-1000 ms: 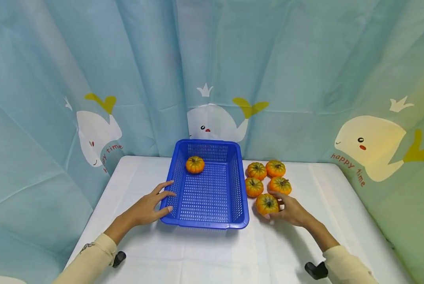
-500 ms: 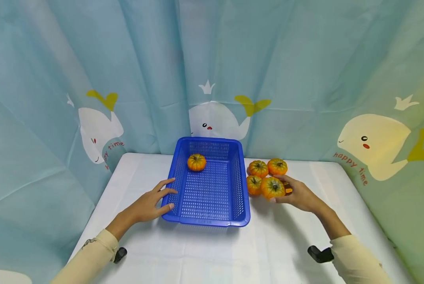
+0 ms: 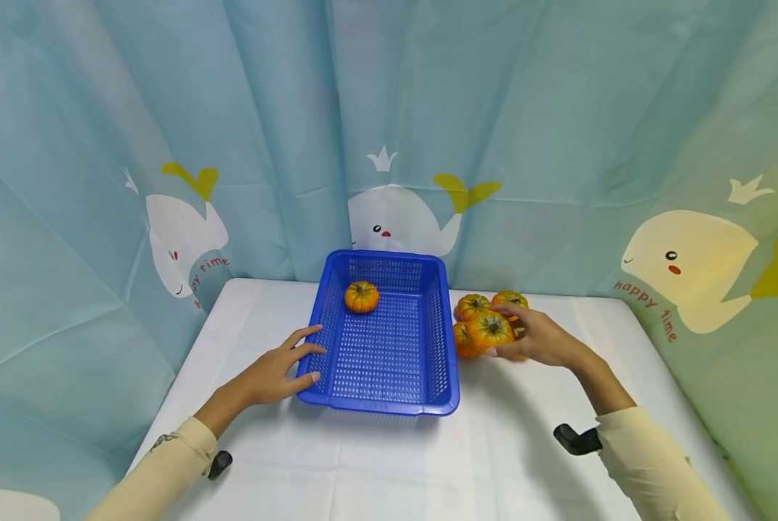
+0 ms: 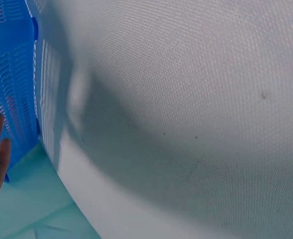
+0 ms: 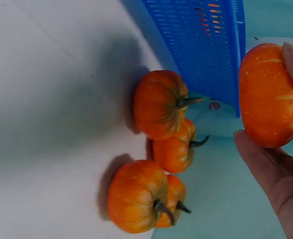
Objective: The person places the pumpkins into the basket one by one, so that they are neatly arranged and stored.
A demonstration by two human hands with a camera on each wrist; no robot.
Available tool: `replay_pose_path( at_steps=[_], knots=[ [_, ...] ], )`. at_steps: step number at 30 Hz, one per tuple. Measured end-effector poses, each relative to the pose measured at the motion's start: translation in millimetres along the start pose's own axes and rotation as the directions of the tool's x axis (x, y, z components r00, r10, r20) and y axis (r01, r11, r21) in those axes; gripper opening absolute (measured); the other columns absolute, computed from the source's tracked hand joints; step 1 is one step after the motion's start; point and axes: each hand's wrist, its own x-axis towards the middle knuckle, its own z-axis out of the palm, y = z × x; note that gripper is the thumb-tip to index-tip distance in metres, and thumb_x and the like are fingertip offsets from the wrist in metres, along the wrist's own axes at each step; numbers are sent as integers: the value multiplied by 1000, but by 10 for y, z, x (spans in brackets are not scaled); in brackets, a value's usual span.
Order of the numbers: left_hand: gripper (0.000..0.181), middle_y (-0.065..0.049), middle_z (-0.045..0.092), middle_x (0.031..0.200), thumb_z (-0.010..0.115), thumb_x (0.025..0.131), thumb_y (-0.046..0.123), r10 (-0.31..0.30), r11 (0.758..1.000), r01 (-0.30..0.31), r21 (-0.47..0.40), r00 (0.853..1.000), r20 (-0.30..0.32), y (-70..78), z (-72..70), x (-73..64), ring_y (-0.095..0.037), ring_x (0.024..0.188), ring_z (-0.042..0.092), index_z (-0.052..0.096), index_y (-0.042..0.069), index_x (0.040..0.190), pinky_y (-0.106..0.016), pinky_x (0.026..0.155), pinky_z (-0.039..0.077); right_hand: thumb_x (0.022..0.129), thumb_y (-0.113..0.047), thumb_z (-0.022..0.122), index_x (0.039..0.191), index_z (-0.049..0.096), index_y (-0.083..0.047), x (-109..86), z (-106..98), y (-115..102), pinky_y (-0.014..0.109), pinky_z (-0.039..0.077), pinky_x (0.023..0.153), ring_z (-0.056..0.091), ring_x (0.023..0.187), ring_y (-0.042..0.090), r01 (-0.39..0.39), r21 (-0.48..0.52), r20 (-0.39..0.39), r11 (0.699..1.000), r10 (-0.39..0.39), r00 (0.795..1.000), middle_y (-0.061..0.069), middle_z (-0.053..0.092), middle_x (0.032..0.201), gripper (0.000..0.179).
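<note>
Right grip (image 3: 540,339) holds pumpkin (image 3: 489,331), seemingly aloft.

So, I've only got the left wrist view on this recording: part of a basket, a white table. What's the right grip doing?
Observer: The right grip holds a pumpkin.
Operator: Are there others outside the basket?
Observer: Yes, four more pumpkins rest on the table, to its right.
Operator: I can't make out the basket's contents. What's in there?
Observer: One small pumpkin, toward the far left corner.
</note>
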Motion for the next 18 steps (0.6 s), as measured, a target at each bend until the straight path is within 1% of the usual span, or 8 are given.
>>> replay_pose_path(
  at_steps=[4,7,11,14,16,18],
  knots=[
    [46,2,21,167,59,98,49,-4,1000,4,-1,1000,5,1,-5,6,-41,137,49,57,26,138,-61,103,47,81,-38,84,146,48,-5,62,-8,-59,62,48,99,59,116,39,20,-3,7,1000,-19,1000,25,57,135,82],
    [45,3,21,167,59,98,48,-4,1000,4,3,1000,6,0,-9,11,-40,136,50,57,27,137,-60,103,47,79,-35,86,146,49,-7,111,-9,-92,61,49,98,59,115,39,45,12,21,999,-45,999,23,57,135,81],
    [44,3,22,166,60,97,47,3,1000,-3,15,1000,11,-11,-8,21,-39,135,51,56,28,137,-58,103,48,76,-30,89,144,52,-8,184,-10,-129,59,49,99,59,115,36,105,47,38,993,-107,994,17,59,134,80],
    [45,2,22,166,60,97,46,6,1000,-6,15,1000,17,-15,-9,24,-39,135,51,57,26,138,-58,103,48,75,-27,90,142,54,-9,242,-10,-164,57,49,99,60,114,32,146,48,41,988,-148,988,13,63,132,78],
    [46,2,22,166,60,97,46,3,1000,-3,6,1000,22,-5,-17,24,-39,136,50,57,24,138,-59,103,48,76,-28,89,142,55,-9,275,-8,-190,56,49,99,61,114,31,157,33,43,987,-158,986,13,64,131,77],
    [47,1,22,166,60,97,46,1,1000,-1,4,1000,24,2,-23,23,-40,136,50,57,23,138,-60,103,47,77,-31,88,143,54,-9,306,-5,-225,58,49,99,61,115,32,146,18,46,989,-146,988,15,63,132,78]
  ],
)
